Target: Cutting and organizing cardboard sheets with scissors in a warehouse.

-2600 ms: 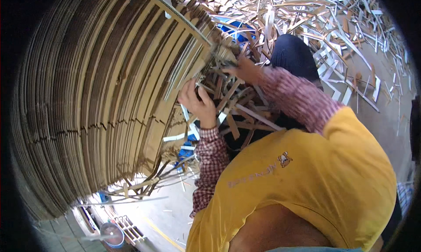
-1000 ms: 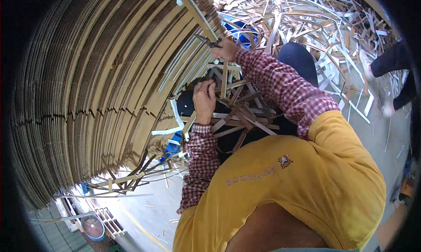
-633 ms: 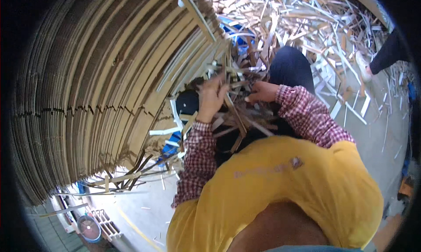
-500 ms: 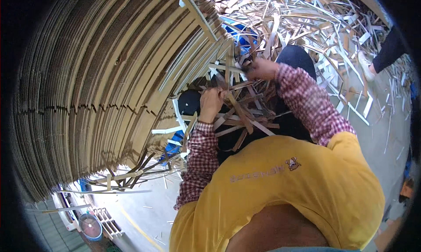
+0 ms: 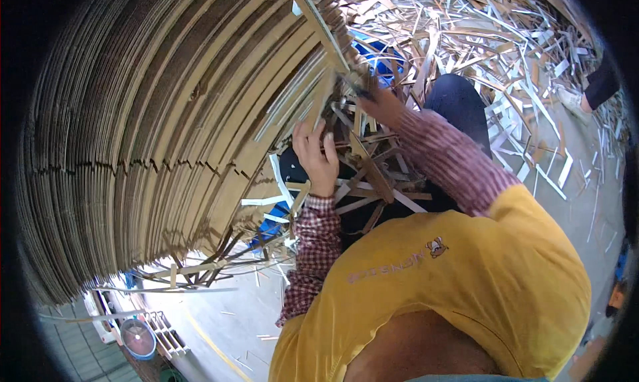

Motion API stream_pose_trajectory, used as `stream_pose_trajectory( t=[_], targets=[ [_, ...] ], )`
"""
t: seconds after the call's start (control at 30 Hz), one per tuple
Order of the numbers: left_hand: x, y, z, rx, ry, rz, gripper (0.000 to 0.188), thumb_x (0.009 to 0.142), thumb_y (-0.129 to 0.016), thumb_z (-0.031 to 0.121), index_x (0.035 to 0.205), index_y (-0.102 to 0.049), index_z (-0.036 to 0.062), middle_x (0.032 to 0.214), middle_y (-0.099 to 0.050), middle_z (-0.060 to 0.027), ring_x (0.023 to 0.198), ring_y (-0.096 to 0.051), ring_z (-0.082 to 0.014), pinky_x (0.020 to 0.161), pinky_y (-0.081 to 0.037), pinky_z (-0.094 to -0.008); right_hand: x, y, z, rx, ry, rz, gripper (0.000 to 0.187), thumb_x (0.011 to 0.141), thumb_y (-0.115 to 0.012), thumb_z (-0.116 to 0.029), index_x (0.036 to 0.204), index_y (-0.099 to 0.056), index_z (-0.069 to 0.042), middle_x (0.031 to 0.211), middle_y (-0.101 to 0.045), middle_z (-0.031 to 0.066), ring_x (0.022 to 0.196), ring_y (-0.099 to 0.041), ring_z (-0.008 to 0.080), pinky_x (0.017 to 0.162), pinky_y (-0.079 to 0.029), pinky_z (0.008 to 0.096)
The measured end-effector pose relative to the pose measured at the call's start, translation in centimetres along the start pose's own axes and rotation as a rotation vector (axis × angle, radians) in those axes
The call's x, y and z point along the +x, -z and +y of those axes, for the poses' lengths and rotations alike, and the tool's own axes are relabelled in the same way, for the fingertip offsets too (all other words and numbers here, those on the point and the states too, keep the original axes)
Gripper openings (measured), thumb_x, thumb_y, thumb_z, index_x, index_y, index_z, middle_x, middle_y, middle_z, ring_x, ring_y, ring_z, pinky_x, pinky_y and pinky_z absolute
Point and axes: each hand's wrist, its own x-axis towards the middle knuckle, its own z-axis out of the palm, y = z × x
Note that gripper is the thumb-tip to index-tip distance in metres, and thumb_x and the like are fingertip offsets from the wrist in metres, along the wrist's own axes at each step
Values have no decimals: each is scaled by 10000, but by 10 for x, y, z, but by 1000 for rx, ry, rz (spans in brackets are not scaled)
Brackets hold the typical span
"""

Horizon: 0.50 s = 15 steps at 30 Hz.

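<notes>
1. Cardboard stack [image 5: 153, 116], 10 o'clock: I'd say prob. stiff, heavy; best grabbed by edges.
2. L hand [image 5: 316, 157] open, by its 3 o'clock side.
3. R hand [image 5: 381, 105], 1 o'clock, blurred; grip: can't tell.

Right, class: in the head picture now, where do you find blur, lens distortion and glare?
Head view: blur smears the right hand and its sleeve, while the left hand looks sharper; head view: the stack has edges that bow, and the picture's corners go black; head view: the floor at lower left and the scraps at the top show bright, washed-out patches.
</notes>
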Motion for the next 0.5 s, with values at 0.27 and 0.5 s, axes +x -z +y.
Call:
stream_pose_trajectory(
  t=[0.27,0.5],
  targets=[
    [-15,-11,-13,12,295,-766,288,820,-527,243,802,-602,-34,735,-562,-237,691,-555,-379,600,-441,-426,-39,52,36,-296,-244,-743,351,754,-625,-314,861,-618,20,693,-601,102,631,-555,196,596,-438,332],
    [-27,1,-19,171,331,-609,188,802,-560,169,864,-594,-4,733,-581,-209,697,-568,-367,571,-437,-423,61,57,28,-201,-51,-458,255,792,-595,-271,859,-651,-31,777,-635,76,658,-571,128,672,-450,263]
  ],
)
